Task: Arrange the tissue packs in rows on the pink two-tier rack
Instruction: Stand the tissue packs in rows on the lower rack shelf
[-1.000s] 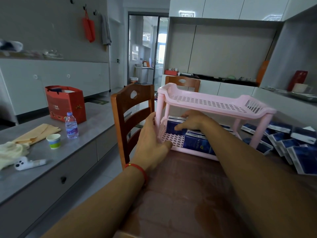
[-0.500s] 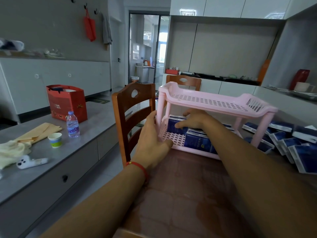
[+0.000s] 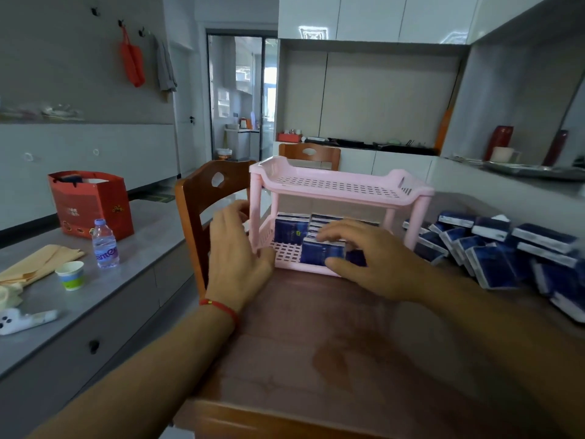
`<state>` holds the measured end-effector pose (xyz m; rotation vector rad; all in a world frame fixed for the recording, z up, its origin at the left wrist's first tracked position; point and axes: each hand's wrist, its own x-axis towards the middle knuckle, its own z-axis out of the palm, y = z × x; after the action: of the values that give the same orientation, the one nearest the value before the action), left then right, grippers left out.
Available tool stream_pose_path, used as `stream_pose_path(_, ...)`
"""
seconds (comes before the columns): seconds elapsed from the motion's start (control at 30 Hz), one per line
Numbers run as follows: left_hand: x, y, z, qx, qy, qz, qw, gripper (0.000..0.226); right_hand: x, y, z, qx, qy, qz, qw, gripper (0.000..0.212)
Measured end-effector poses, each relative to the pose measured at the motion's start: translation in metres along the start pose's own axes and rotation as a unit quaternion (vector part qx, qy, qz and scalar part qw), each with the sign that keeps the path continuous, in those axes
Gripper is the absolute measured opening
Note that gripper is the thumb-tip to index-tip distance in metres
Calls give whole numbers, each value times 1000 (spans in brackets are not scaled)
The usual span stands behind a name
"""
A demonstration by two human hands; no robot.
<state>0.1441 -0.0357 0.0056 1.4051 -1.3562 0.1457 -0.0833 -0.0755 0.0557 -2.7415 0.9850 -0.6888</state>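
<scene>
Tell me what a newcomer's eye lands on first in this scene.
The pink two-tier rack at the middle of the brown table draws the eye first: its top tier is bare, while dark blue tissue packs stand on the lower tier. The left hand rests at the rack's left end and the right hand is at a front pack. To the right, a loose heap of tissue packs lies on the table.

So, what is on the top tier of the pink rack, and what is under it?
The top tier shows only its bare slotted floor. Under it, on the lower tier, stand blue tissue packs. The right hand covers some, so their number cannot be told.
</scene>
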Motion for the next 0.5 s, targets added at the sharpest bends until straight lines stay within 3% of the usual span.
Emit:
stream_pose_path(0.13,-9,13,-6,67,-2,141,988,55,-66,39,-24,-66,75,49,994,12)
stream_pose_path(0.3,-25,54,-3,101,-128,310,937,41,-124,118,-62,-215,189,146,947,13)
stream_pose_path(0.4,-39,86,15,98,-208,374,899,44,-134,150,-64,-249,235,249,906,37)
stream_pose_path(0.5,-49,113,46,84,-262,404,873,48,-129,166,-55,-220,211,339,890,72)
